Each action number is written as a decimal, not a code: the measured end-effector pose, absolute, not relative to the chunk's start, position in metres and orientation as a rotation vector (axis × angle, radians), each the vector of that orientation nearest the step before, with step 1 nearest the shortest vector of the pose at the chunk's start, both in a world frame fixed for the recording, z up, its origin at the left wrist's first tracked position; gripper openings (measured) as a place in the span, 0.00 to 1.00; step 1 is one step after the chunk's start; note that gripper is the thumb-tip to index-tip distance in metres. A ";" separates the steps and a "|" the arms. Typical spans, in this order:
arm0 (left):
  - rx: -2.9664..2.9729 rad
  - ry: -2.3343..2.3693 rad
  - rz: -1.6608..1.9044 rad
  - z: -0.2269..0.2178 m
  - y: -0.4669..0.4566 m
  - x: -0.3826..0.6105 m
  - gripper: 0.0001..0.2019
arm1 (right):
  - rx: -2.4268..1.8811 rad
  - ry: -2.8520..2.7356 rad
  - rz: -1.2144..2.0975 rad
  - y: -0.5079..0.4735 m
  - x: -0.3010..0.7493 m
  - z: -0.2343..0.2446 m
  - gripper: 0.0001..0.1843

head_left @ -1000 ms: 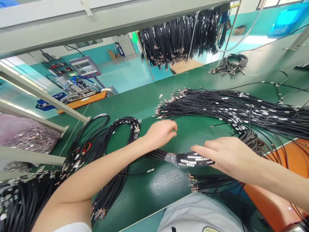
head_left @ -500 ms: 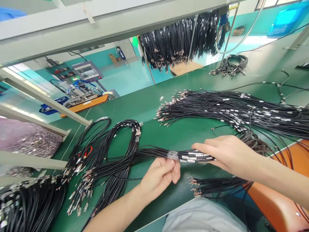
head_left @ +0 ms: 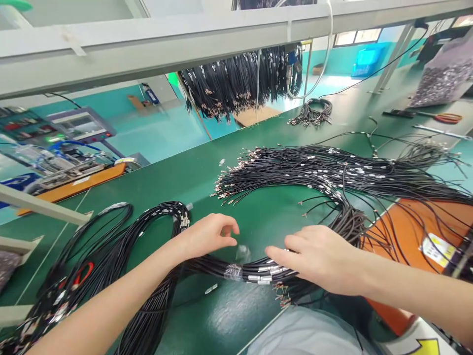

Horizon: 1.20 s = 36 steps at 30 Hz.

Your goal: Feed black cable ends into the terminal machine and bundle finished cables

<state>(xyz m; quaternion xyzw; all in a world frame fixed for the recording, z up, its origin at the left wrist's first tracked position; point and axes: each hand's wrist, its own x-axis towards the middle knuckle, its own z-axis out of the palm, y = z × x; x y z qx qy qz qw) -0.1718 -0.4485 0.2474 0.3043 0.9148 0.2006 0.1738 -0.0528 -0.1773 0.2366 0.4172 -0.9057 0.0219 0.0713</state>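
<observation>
A bundle of thin black cables curves across the green bench in front of me. Clear tape wraps it, and silver-white sleeves sit just right of the wrap. My right hand is closed over the sleeved end of the bundle; its palm hides where the cables run on. Above the bundle, my left hand holds nothing, its thumb and forefinger parted. A crumpled clear scrap is just below those fingertips, beside the wrap.
Looped cables lie at left near red-handled scissors. A larger cable pile stretches across the bench behind my right hand. Farther back is a coiled bundle. A metal shelf beam crosses overhead. An orange surface is at right.
My left hand has let go of the tape wrap and risen up and left. My right hand has shifted left and down with the bundle. The view has turned right.
</observation>
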 end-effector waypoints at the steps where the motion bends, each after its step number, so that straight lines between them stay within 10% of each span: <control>1: 0.832 2.695 0.574 0.245 -0.448 -0.174 0.10 | 1.240 -2.720 0.066 -0.176 -0.054 0.236 0.20; 11: 0.388 2.045 1.034 0.206 -0.495 -0.062 0.20 | 1.260 -2.718 0.102 -0.173 -0.067 0.236 0.20; 16: 0.274 1.545 1.971 0.161 -0.454 -0.075 0.37 | 1.268 -2.660 0.116 -0.177 -0.065 0.226 0.23; 19: 0.229 1.176 2.170 0.155 -0.436 -0.072 0.30 | 1.268 -2.647 0.125 -0.177 -0.066 0.219 0.25; 22: 0.173 1.269 2.047 0.163 -0.440 -0.059 0.14 | 1.239 -2.707 0.084 -0.176 -0.068 0.218 0.28; 30: 0.630 2.941 1.204 0.228 -0.497 -0.076 0.10 | 1.268 -2.694 0.078 -0.178 -0.064 0.215 0.30; 36: 0.712 3.022 0.576 0.212 -0.507 -0.169 0.13 | 1.288 -2.681 0.050 -0.180 -0.051 0.217 0.30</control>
